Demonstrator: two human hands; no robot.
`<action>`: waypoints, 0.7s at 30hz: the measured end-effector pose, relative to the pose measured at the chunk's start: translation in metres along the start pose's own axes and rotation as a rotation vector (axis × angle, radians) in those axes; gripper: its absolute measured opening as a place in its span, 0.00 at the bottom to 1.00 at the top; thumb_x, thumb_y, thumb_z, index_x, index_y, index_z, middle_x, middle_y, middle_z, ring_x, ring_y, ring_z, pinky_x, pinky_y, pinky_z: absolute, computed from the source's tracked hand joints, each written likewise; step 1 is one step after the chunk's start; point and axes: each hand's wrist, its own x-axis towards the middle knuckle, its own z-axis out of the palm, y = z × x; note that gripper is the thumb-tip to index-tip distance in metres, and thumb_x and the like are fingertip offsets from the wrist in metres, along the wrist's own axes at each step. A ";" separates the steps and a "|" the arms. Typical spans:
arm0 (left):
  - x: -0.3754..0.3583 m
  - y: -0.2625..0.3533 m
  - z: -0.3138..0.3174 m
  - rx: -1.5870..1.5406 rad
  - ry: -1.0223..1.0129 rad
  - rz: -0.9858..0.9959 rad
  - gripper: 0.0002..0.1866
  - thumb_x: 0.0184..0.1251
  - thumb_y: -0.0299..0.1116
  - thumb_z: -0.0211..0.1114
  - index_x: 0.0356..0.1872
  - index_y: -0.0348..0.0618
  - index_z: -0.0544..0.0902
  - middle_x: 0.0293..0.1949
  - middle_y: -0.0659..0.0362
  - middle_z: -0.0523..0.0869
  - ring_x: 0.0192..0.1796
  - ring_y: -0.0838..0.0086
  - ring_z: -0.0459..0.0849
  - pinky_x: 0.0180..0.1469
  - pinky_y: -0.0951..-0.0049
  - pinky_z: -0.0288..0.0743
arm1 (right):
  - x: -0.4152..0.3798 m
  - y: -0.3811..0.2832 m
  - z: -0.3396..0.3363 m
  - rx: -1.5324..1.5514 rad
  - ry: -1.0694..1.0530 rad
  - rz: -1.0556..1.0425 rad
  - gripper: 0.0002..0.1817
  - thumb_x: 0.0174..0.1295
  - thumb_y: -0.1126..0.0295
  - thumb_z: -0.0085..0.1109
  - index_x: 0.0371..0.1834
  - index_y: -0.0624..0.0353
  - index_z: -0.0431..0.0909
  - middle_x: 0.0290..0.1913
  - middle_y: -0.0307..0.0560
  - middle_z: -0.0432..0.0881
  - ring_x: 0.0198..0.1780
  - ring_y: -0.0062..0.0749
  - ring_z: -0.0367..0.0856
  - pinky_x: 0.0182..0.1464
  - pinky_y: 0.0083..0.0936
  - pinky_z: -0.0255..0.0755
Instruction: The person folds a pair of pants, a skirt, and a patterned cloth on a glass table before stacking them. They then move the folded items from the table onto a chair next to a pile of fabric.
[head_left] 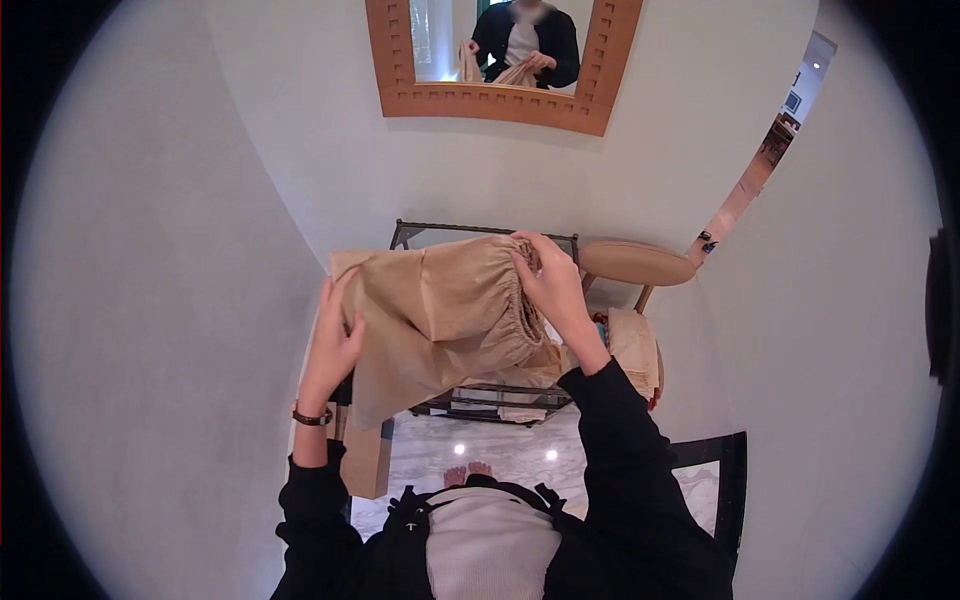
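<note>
A tan cloth drawstring bag (430, 310) is held up in front of me, its gathered mouth on the right and its flat bottom end on the left. My right hand (550, 285) pinches the ruffled rim, thumb towards the opening. At the opposite end my left hand (335, 335), with a dark watch (312, 416) on the wrist, grips the edge of the cloth; some of its fingers are behind the fabric. Under the bag is a dark metal-framed glass table (415, 236), mostly covered by the cloth.
A chair with a tan backrest (638, 263) stands right of the table, a folded beige cloth item (630, 345) on its seat. Below left is a brown cardboard box (367, 460). The wall ahead carries a wood-framed mirror (490, 105). The floor (510, 470) is marble.
</note>
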 end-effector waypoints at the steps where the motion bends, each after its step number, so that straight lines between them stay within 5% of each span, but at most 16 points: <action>1: 0.000 0.012 0.004 -0.010 -0.013 -0.045 0.30 0.62 0.19 0.53 0.68 0.42 0.66 0.61 0.51 0.69 0.35 0.74 0.72 0.35 0.77 0.70 | 0.001 -0.010 0.001 0.017 0.001 0.007 0.14 0.61 0.70 0.62 0.49 0.60 0.77 0.39 0.54 0.82 0.34 0.45 0.80 0.40 0.32 0.74; 3: 0.000 0.032 0.014 -0.029 -0.037 -0.132 0.33 0.60 0.19 0.53 0.70 0.41 0.62 0.64 0.46 0.67 0.41 0.70 0.75 0.42 0.73 0.74 | 0.002 -0.033 0.004 0.036 -0.031 0.024 0.13 0.61 0.70 0.60 0.49 0.59 0.77 0.43 0.55 0.82 0.40 0.51 0.81 0.43 0.38 0.75; 6: 0.007 0.054 0.040 0.024 -0.054 0.030 0.35 0.60 0.19 0.52 0.72 0.37 0.58 0.68 0.41 0.61 0.60 0.54 0.72 0.54 0.63 0.73 | 0.003 -0.058 0.021 0.107 -0.037 -0.018 0.12 0.62 0.71 0.58 0.48 0.60 0.77 0.45 0.56 0.82 0.43 0.54 0.81 0.45 0.40 0.76; 9: 0.006 0.065 0.077 0.036 0.039 0.164 0.37 0.58 0.19 0.54 0.73 0.36 0.56 0.66 0.41 0.62 0.64 0.53 0.68 0.63 0.64 0.67 | -0.001 -0.080 0.028 0.185 -0.067 -0.028 0.13 0.62 0.71 0.58 0.49 0.61 0.77 0.46 0.56 0.82 0.43 0.55 0.82 0.45 0.40 0.76; 12: 0.004 0.078 0.080 -0.149 -0.009 0.050 0.39 0.58 0.19 0.55 0.73 0.33 0.51 0.69 0.39 0.56 0.72 0.43 0.55 0.72 0.54 0.54 | -0.003 -0.085 0.028 0.236 -0.094 -0.010 0.14 0.62 0.70 0.59 0.50 0.62 0.78 0.47 0.56 0.83 0.42 0.51 0.83 0.44 0.37 0.77; 15: 0.001 0.075 0.080 -0.113 -0.031 0.074 0.41 0.59 0.20 0.56 0.74 0.35 0.48 0.70 0.39 0.52 0.73 0.43 0.51 0.71 0.52 0.56 | -0.002 -0.086 0.019 0.335 -0.151 0.099 0.16 0.61 0.69 0.61 0.52 0.62 0.77 0.44 0.53 0.83 0.40 0.44 0.83 0.44 0.31 0.76; 18: -0.002 0.086 0.080 -0.194 -0.085 0.046 0.44 0.59 0.19 0.55 0.75 0.37 0.43 0.72 0.41 0.50 0.72 0.47 0.58 0.70 0.54 0.60 | -0.004 -0.077 0.018 0.471 -0.253 0.067 0.19 0.61 0.69 0.61 0.56 0.60 0.77 0.43 0.49 0.83 0.39 0.35 0.80 0.44 0.28 0.75; 21: -0.003 0.082 0.075 -0.455 -0.187 0.040 0.49 0.55 0.16 0.54 0.76 0.42 0.36 0.72 0.43 0.44 0.64 0.50 0.71 0.57 0.62 0.74 | -0.009 -0.084 0.006 0.600 -0.299 0.095 0.22 0.62 0.69 0.61 0.61 0.57 0.75 0.42 0.47 0.81 0.39 0.32 0.78 0.43 0.26 0.74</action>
